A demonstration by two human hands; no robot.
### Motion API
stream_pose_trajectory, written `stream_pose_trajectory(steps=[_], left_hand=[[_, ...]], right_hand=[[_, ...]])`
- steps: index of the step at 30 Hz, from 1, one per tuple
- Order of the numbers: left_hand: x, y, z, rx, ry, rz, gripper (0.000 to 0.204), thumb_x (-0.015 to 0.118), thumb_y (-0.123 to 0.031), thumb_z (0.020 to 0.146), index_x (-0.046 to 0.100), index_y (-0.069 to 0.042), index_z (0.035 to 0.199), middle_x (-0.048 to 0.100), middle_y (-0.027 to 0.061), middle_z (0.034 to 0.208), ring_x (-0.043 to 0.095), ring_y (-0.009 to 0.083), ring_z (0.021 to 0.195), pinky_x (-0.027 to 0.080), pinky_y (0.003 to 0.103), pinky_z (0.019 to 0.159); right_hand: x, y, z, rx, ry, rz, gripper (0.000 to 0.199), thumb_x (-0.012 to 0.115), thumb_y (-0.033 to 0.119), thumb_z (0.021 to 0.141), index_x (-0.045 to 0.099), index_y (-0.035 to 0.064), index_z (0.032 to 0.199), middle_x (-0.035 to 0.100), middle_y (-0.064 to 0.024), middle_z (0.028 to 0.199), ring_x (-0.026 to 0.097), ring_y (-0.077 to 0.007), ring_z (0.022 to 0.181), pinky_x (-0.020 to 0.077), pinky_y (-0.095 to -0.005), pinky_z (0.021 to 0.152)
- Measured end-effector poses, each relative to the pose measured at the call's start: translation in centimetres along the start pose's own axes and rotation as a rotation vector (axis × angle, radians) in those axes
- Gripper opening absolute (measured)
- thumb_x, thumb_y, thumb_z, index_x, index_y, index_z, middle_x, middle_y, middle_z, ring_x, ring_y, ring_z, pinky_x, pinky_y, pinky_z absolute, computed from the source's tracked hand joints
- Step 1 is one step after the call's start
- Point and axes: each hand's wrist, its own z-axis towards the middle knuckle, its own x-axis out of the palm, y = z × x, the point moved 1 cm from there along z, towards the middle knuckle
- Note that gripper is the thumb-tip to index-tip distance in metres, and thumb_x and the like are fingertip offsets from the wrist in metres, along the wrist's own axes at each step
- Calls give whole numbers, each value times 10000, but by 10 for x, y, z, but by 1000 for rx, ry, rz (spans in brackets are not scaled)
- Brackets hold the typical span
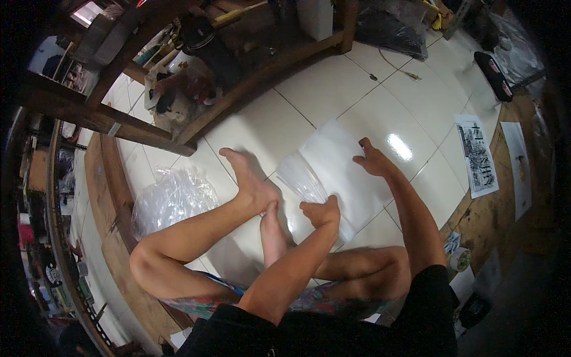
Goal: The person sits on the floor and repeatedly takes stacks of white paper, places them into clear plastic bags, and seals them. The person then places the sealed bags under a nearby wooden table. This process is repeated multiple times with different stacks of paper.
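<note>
Head view: plastic sheets (336,156) in left hand (323,212), right hand (373,160) alongside.

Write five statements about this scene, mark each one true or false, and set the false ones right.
1. The left hand is at the fanned edge of the translucent plastic sheets. True.
2. The right hand is clenched in a fist. False: the right hand has its thumb and a finger spread apart.
3. A pile of clear plastic lies to the left of the translucent plastic sheets. True.
4. The floor is covered in dark carpet. False: the floor has pale, glossy tiles.
5. A sheet of printed paper lies between the two hands. False: the sheet of printed paper lies to the right of both.
</note>
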Motion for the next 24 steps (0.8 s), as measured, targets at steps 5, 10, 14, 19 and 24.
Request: stream_pose_trajectory(steps=[5, 10, 14, 19, 24], left_hand=[[-19, 12, 14, 92, 111, -52, 750, 703, -239, 701, 286, 57, 1250, 549, 324, 1128, 576, 425, 1047, 422, 413, 980], [-33, 29, 31, 188, 223, -213, 798, 736, -221, 712, 254, 117, 1251, 484, 286, 1185, 531, 354, 1084, 401, 363, 979], [-33, 24, 25, 192, 256, -117, 797, 751, -178, 711, 246, 106, 1258, 483, 270, 1187, 540, 338, 1068, 432, 366, 952], [-35, 41, 68, 154, 532, -284, 766, 712, -100, 738, 224, 93, 1296, 484, 258, 1210, 561, 333, 1054, 509, 386, 878], [-57, 26, 69, 211, 657, -283, 728, 681, -71, 755, 250, 91, 1318, 506, 243, 1189, 581, 319, 1033, 523, 394, 853]], right_hand=[[9, -25, -3, -4, -22, -95, 627, 593, 346, 887, 362, -31, 1332, 552, -290, 1177, 529, -395, 1136, 421, -442, 957], [24, 9, -13, 10, -43, -76, 634, 591, 382, 886, 407, -38, 1325, 532, -291, 1220, 516, -370, 1160, 419, -426, 957], [28, 9, -20, 130, -91, 81, 680, 637, 382, 859, 399, -23, 1351, 527, -262, 1245, 498, -357, 1190, 409, -403, 991], [21, -23, -29, 158, 227, 651, 842, 746, 340, 772, 313, -45, 1383, 499, -233, 1303, 530, -336, 1171, 441, -466, 982], [24, 12, -77, 149, 214, 989, 843, 775, 201, 751, 294, -26, 1405, 513, -200, 1288, 564, -310, 1118, 471, -424, 957]])
